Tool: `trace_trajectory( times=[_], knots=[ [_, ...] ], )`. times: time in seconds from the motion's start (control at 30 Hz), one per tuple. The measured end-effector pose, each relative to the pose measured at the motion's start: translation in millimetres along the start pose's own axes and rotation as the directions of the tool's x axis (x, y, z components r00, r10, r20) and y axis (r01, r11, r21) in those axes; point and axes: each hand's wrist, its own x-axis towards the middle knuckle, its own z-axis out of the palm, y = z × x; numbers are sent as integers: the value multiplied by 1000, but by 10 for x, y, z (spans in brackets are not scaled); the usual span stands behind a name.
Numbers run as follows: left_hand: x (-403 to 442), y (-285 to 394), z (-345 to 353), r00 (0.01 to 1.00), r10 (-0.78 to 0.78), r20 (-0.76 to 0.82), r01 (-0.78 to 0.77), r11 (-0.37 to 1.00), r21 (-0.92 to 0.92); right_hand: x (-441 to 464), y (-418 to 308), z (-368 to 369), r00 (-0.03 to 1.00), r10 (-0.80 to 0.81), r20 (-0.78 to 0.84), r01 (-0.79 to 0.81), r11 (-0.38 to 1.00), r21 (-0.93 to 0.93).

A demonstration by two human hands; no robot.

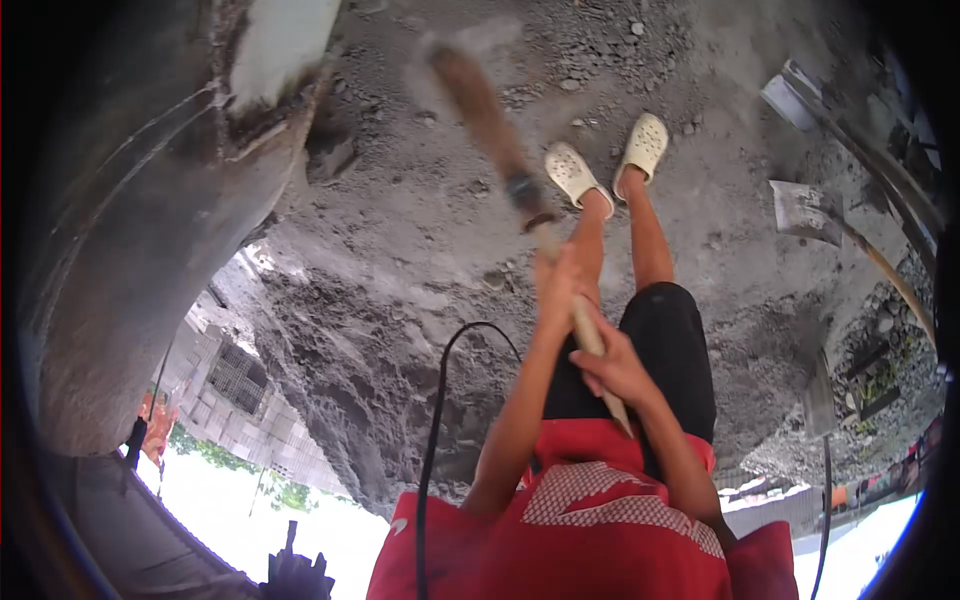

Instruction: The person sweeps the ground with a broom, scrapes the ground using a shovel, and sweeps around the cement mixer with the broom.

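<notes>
My left hand [562,290] is wrapped round the upper part of a wooden-handled tool [590,335]. Lower down, near the pointed butt end, my right hand [615,365] closes on the same handle. The tool slants up and to the left across my legs. Its long rusty head [480,110] has a dark collar and is blurred by motion, so its exact kind cannot be told. Beneath the head lies grey, gritty ground [430,190]. My cream clogs [575,172] stand close to the right of the head.
A large grey curved metal drum [140,250] fills the left side. A heap of grey sandy material [370,370] lies beside it. To the right are a shovel [805,212] with a wooden handle and another flat-bladed tool [790,95]. A black cord [437,400] loops near my left arm.
</notes>
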Motion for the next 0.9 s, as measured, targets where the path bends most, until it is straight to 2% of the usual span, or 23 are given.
trace_trajectory(
  times=[0.03, 0.07, 0.17, 0.2, 0.23, 0.27, 0.3, 0.33, 0.37, 0.4, 0.47, 0.5, 0.53, 0.57, 0.63, 0.67, 0.7, 0.8, 0.87, 0.9],
  knots=[
    [33, -26, -125, 990, 24, -138, -28, 999, -27, 95, 63, 4, 996, 47, 80, -51, 998, 49],
    [150, -31, -240, 988, 37, -152, -43, 998, -37, 220, 96, -22, 983, 84, 163, -100, 991, 93],
    [844, -370, -392, 983, 20, -180, -51, 984, -173, 711, -77, -268, 981, 77, 179, -69, 996, -53],
    [1356, -731, -429, 989, 148, 10, -147, 971, 189, 784, -93, -369, 991, 116, 73, -114, 993, -21],
    [1446, -824, -62, 987, 124, 105, -157, 895, 418, 832, -110, -433, 988, 151, -34, -151, 988, 19],
    [1529, -904, 311, 975, 99, 201, -206, 750, 629, 773, -73, -627, 969, 179, -171, -156, 978, 141],
    [1597, -966, 686, 953, 73, 293, -281, 570, 772, 635, 3, -853, 919, 150, -365, -43, 957, 285],
    [1473, -1152, 1000, 974, 49, 223, -182, 756, 628, 522, 111, -1142, 962, 123, -244, -13, 913, 408],
    [1337, -1322, 1316, 988, 24, 151, -88, 896, 435, 330, -41, -1136, 948, 107, -300, 8, 934, 358],
    [1023, -1064, 1403, 990, 52, 128, -96, 925, 367, 121, -148, -1069, 943, 73, -325, 20, 961, 275],
    [480, -839, 1368, 975, 73, 210, -98, 989, 112, -263, -284, -959, 930, -19, -367, 55, 995, 87],
    [354, -940, 1241, 942, 70, 327, -53, 997, -59, -413, -243, -855, 931, 6, -364, 2, 1000, 22],
    [53, -780, 1123, 961, -18, 277, 40, 997, -73, -565, -185, -717, 929, 38, -368, -57, 998, -41],
    [-245, -566, 959, 968, -112, 225, 136, 986, -95, -670, -83, -597, 944, 19, -330, -40, 998, -57],
    [-523, -470, 665, 970, -176, 166, 187, 981, -52, -795, -5, -471, 978, 57, -201, -69, 996, -55],
    [-560, -587, 320, 983, -97, 154, 114, 987, -109, -793, 56, -448, 992, 126, -13, -126, 991, -37],
    [-572, -594, 176, 994, -101, 49, 107, 984, -140, -691, 157, -435, 986, 148, 79, -149, 989, 7],
    [-266, -624, -227, 979, -121, -163, 99, 986, -137, -233, 282, -385, 957, 131, 259, -138, 990, 10],
    [109, -725, -463, 963, -251, -98, 218, 940, -261, 196, 427, -467, 953, 97, 287, -80, 994, -72],
    [473, -1016, -576, 967, -148, -206, 86, 955, -282, 412, 455, -564, 945, 113, 308, -78, 989, -122]
  ],
)
